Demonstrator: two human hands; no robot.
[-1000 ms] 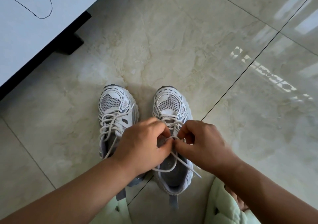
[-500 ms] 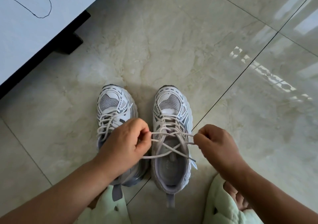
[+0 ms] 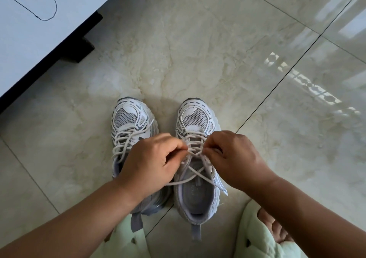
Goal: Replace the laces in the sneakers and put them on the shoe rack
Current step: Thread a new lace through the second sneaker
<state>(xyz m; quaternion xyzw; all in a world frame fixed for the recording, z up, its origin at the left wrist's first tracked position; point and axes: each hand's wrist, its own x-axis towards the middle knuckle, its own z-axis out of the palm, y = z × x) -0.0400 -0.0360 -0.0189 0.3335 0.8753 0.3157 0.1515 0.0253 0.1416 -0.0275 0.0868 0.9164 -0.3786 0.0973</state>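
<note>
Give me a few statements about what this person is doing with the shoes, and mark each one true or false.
1. Both hands are working on the right sneaker. True.
2. The left hand holds a pair of scissors. False: it pinches the lace, as does the right hand.
3. The sneakers stand on a shoe rack. False: both stand on the tiled floor.
4. The left sneaker already has a lace threaded through it. True.
5. The person wears pale green slippers. True.
</note>
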